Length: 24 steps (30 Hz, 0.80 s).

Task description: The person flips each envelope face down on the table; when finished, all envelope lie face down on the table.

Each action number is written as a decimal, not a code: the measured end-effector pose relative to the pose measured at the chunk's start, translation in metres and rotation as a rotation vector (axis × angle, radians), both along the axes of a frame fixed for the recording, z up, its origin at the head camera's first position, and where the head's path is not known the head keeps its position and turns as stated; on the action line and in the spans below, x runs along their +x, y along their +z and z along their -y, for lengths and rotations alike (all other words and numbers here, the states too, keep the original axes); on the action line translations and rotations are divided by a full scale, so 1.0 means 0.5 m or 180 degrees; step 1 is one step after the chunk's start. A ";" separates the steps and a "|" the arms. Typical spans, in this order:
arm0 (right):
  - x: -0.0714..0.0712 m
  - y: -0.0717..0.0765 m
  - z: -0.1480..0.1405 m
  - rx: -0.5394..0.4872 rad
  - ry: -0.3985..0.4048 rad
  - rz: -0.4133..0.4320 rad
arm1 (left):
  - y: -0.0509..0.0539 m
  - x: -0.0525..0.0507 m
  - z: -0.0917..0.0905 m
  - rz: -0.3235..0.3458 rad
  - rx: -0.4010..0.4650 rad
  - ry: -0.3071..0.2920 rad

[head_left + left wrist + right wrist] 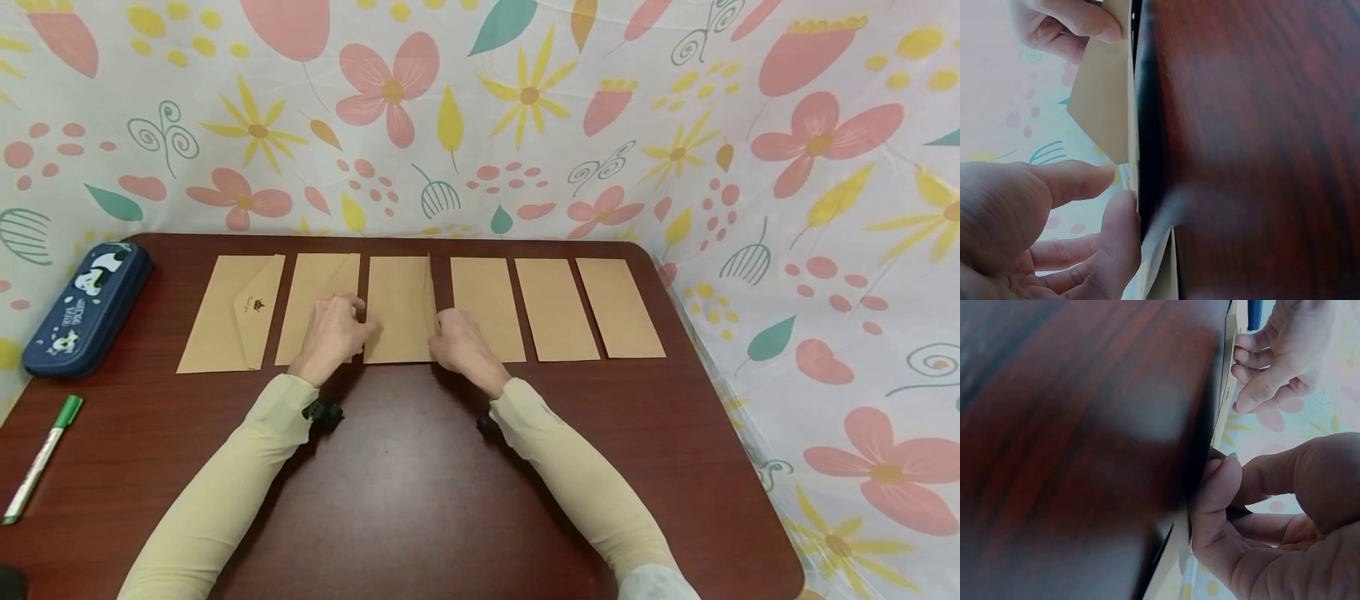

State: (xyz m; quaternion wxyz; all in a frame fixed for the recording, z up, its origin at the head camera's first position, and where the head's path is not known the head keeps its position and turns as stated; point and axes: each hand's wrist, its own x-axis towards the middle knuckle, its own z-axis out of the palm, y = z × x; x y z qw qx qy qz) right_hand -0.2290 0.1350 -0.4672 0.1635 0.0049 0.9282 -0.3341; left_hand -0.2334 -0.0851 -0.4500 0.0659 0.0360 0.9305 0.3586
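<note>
A brown paper envelope [396, 312] lies third from the left in a row on the table. Its flap [1100, 103] stands raised along the right side. My right hand [463, 343] pinches that flap between thumb and fingers near the front corner. At the envelope's left edge rests my left hand [330, 333], its thumb and forefinger apart and a fingertip touching the paper. Part of the second envelope [307, 287] is hidden under the left hand. The fourth envelope [487, 292] lies beside the right hand.
At the far left, the first envelope [217, 321] shows a folded flap with a small dark crown print. Two more envelopes [558, 312] lie to the right. A dark blue pencil case [86, 312] and a green-capped marker [43, 458] are on the table's left side.
</note>
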 end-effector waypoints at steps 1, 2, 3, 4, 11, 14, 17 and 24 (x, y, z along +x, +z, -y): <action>0.007 0.014 0.001 -0.0023 -0.0016 0.0047 | -0.001 0.000 0.000 0.0018 0.0019 -0.0004; 0.014 0.027 0.001 -0.0048 -0.0020 0.0069 | -0.002 0.000 0.000 0.0021 0.0026 -0.0005; 0.012 0.019 -0.005 -0.0073 0.0004 0.0047 | -0.002 0.000 0.000 0.0024 0.0040 -0.0008; 0.009 0.003 -0.012 -0.0086 0.0042 -0.0025 | -0.003 0.000 0.001 0.0041 0.0046 0.0006; 0.038 0.061 -0.011 -0.0112 0.0032 -0.0032 | -0.001 0.003 0.006 0.0061 0.0046 -0.0058; 0.036 0.047 -0.019 -0.0047 0.0060 -0.0141 | -0.009 -0.001 0.010 0.0126 0.0066 -0.0075; 0.011 -0.005 -0.036 -0.0047 0.0082 -0.0204 | -0.024 -0.011 0.014 0.0198 0.0118 -0.0097; -0.012 -0.064 -0.064 -0.0187 0.0160 -0.0351 | 0.002 0.000 0.012 0.0372 0.0476 -0.0249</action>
